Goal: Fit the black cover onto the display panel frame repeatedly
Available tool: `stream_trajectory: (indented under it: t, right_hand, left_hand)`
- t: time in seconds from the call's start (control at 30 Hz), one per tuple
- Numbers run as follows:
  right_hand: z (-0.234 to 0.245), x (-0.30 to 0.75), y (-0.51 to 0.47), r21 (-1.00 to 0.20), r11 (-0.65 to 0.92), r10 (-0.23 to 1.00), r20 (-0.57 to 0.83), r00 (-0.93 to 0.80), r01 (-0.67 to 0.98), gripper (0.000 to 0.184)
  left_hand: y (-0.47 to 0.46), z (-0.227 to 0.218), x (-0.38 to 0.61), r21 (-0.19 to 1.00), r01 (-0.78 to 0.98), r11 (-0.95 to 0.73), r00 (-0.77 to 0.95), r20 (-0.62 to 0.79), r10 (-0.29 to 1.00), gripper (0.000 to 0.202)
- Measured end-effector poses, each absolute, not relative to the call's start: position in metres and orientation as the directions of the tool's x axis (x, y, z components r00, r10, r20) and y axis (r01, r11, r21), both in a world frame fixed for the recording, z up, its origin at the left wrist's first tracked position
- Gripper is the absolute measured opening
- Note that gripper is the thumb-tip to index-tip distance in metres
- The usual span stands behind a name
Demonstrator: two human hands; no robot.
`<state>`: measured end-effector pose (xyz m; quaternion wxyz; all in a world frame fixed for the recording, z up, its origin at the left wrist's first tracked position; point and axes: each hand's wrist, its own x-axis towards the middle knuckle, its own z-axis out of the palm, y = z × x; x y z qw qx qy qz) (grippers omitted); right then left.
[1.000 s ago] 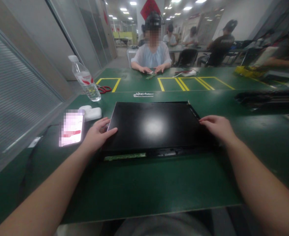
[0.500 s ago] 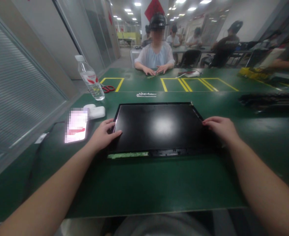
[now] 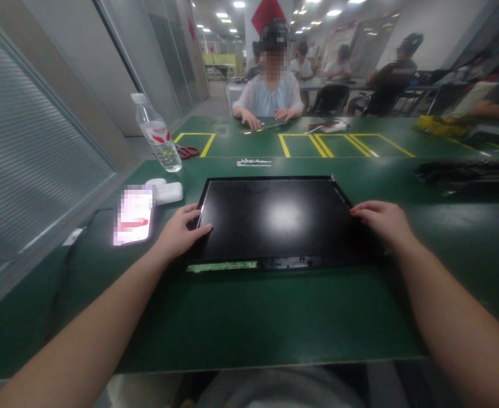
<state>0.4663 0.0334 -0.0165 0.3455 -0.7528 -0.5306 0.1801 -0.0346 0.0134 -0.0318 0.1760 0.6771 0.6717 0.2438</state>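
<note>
A black flat display panel [image 3: 244, 226] lies face up on the green table, a bright reflection in its middle. Along its near edge runs a green circuit strip [image 3: 224, 266]. My left hand [image 3: 183, 229] grips the panel's left edge, thumb on top of the screen and fingers along the outer side. At the upper part of the right edge, my right hand [image 3: 380, 218] pinches the rim between thumb and forefinger; its other fingers are curled and partly hidden.
To the left are a lit phone [image 3: 134, 215], a white case [image 3: 168, 192], a water bottle [image 3: 160, 136] and red-handled scissors [image 3: 188, 152]. Small white pieces [image 3: 253, 162] lie beyond the panel. A co-worker [image 3: 270, 93] sits opposite. Dark long parts [image 3: 465, 170] lie at right.
My hands and the panel hold the same places relative to each other; the view has shifted slightly. The co-worker's hands opposite have moved a little.
</note>
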Motion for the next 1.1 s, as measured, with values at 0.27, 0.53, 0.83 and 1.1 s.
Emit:
stream_trajectory:
  t: [0.27, 0.53, 0.83, 1.1]
  right_hand:
    - [-0.0189, 0.4683, 0.0344, -0.683, -0.216, 0.922, 0.092, 0.376, 0.697, 0.015]
    - [-0.0148, 0.4644, 0.0315, -0.673, -0.232, 0.913, 0.098, 0.396, 0.702, 0.015]
    - [-0.0181, 0.468, 0.0335, -0.678, -0.207, 0.917, 0.116, 0.381, 0.705, 0.016]
    - [-0.0178, 0.4675, 0.0333, -0.652, -0.199, 0.916, 0.141, 0.375, 0.732, 0.016]
  left_hand:
    - [0.0116, -0.0291, -0.0334, 0.541, 0.84, -0.041, -0.006, 0.085, 0.996, 0.062]
    - [0.0127, -0.0285, -0.0312, 0.479, 0.876, -0.058, 0.024, 0.077, 0.997, 0.065]
    - [0.0144, -0.032, -0.0318, 0.45, 0.889, -0.084, 0.051, 0.084, 0.995, 0.069]
    - [0.0118, -0.0289, -0.0286, 0.425, 0.9, -0.096, 0.064, 0.089, 0.994, 0.066]
